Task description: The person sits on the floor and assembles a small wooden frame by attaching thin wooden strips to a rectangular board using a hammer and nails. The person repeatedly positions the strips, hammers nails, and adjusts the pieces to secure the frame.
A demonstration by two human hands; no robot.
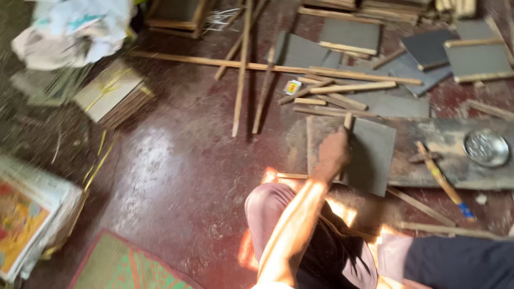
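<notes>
My left hand reaches forward over my left knee and is closed around a short wooden strip, which sticks up above the fingers. The hand rests at the left edge of a grey slate panel. This panel lies on a worn wooden plank on the floor. My right hand is out of view.
On the plank lie a stick tool with a blue and yellow end and a metal dish. Long wooden sticks and several framed slates lie on the floor beyond. A strapped stack of boards, newspapers and a mat are at left.
</notes>
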